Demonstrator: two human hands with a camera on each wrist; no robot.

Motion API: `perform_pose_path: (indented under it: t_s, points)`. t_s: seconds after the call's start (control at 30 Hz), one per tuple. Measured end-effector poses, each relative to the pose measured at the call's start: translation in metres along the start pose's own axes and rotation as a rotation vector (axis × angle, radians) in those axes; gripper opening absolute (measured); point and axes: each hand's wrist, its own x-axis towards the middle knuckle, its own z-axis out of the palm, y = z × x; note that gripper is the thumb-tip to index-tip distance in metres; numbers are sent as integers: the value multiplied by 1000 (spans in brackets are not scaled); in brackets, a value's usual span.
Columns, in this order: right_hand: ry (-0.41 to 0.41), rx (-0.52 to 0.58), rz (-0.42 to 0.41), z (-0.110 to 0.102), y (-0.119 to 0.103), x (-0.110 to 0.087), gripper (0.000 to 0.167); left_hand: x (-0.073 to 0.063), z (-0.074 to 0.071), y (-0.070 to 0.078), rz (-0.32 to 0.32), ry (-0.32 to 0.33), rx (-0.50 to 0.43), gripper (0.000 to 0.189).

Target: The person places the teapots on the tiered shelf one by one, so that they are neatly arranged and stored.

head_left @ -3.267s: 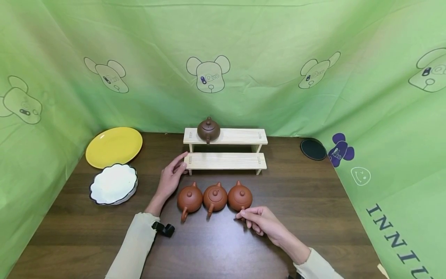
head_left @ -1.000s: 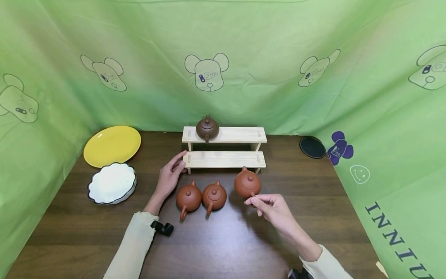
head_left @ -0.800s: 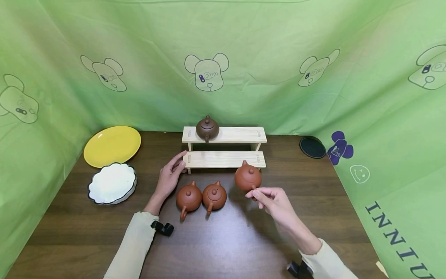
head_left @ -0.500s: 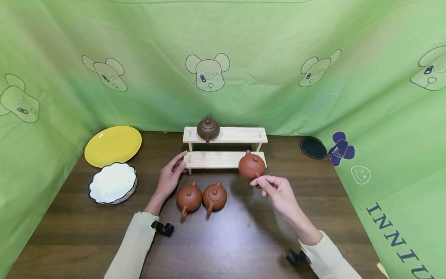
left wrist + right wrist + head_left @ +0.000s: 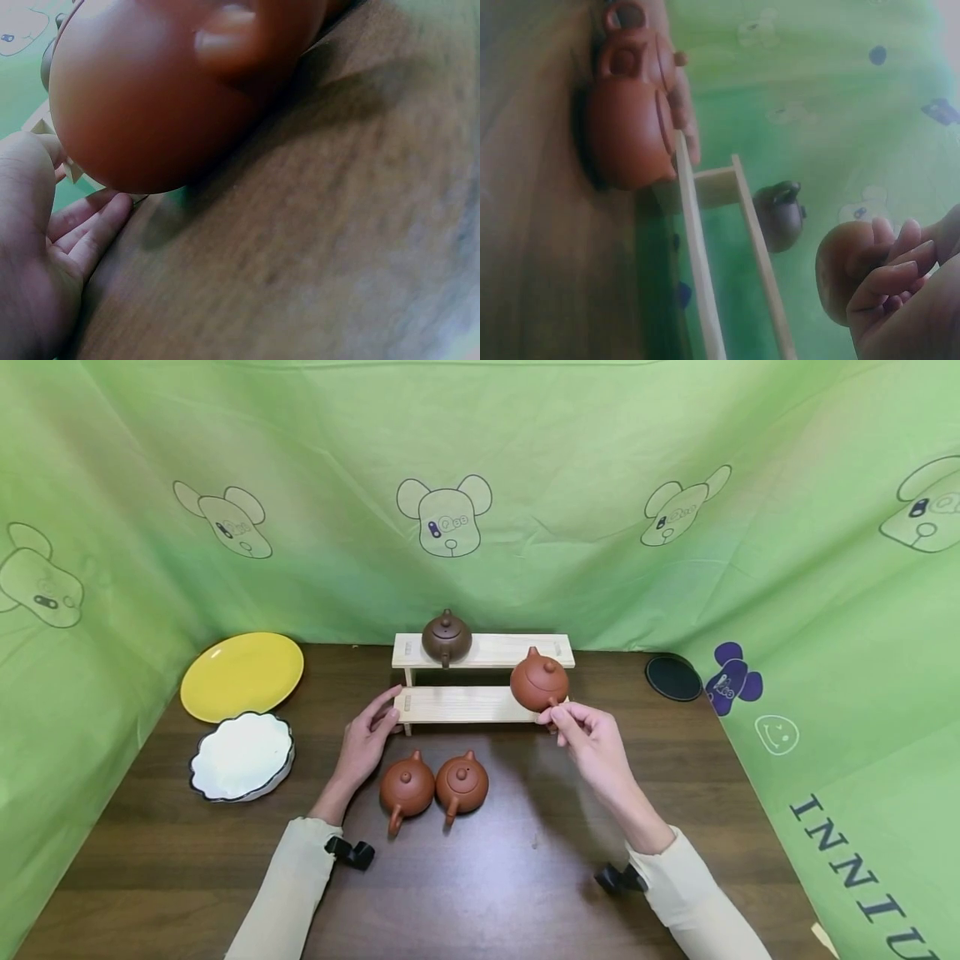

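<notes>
My right hand (image 5: pixel 592 745) pinches the handle of a reddish-brown clay teapot (image 5: pixel 538 683), raised over the right end of the wooden two-tier stand (image 5: pixel 457 703). In the right wrist view this teapot (image 5: pixel 836 274) is partly covered by my fingers (image 5: pixel 885 285). My left hand (image 5: pixel 363 745) holds the left end of the lower shelf, thumb toward the front. Two more reddish-brown teapots, a left one (image 5: pixel 407 787) and a right one (image 5: pixel 462 785), sit side by side before the stand, handles toward me. A dark brown teapot (image 5: pixel 447 638) rests on the upper shelf's left part.
At the left lie a yellow plate (image 5: pixel 242 677) and a white scalloped dish (image 5: pixel 242 758) with a dark rim. A round black coaster (image 5: pixel 673 677) is at the back right of the wooden table (image 5: pixel 480 902). Green cloth (image 5: pixel 570 560) hangs around the back and sides.
From the right end of the teapot row, my right hand has lifted one teapot and carried it up and back over the lower shelf. My left hand stays at the stand.
</notes>
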Motion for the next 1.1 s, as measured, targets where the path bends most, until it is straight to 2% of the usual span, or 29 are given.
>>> perform_pose_path:
  t_s: [0.27,0.33,0.4,0.63,0.73,0.9,1.1]
  points:
    - [64,-20,-29,9,1,26,29,5,-2,-17,88,13,-73,45]
    - [75,-21,-32,11,2,31,30,5,-3,-17,94,6,-76,46]
    - [82,-26,-34,13,3,36,30,6,-2,-18,94,13,-77,46]
    - [85,-67,-72,18,12,51,28,1,0,1,1,-4,-21,46]
    - [84,-77,-86,21,15,56,28,1,0,2,-18,-7,-13,46]
    - [98,-80,-74,25,21,61,27,1,0,-1,2,-5,-9,46]
    - [110,-105,-84,26,24,65,26,4,-1,-15,62,12,-48,46]
